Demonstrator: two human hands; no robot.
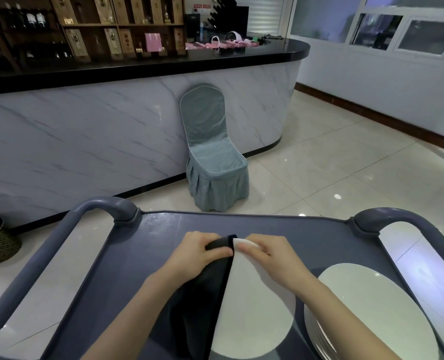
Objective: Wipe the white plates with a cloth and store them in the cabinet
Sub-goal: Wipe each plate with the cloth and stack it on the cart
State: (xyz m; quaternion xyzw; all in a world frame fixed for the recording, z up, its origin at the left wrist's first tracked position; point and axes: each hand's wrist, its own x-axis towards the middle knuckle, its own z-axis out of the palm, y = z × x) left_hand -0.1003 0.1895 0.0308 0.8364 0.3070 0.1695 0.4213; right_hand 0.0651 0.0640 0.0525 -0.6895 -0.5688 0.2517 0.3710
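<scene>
Left hand (pixel 193 252) presses black cloth (pixel 205 294) on plate (pixel 252 307) over grey cart (pixel 163 229).

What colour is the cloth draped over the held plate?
The draped fabric cloth is black; head view shows it best.

Both bare forearms reach in from the bottom edge. The left forearm (pixel 137 302) enters at 7 o'clock and slants toward 1 o'clock. The right forearm (pixel 340 307) enters at 5 o'clock and slants toward 11 o'clock. The hands meet backs-up, below centre, at 6 o'clock. The left hand (pixel 197 252) curls its fingers round a black folded fabric cloth (pixel 205 294), thumb lying toward 3 o'clock. The right hand (pixel 270 253), just beside it at its 3 o'clock, pinches the far rim of a round white ceramic plate (pixel 252 307).
</scene>
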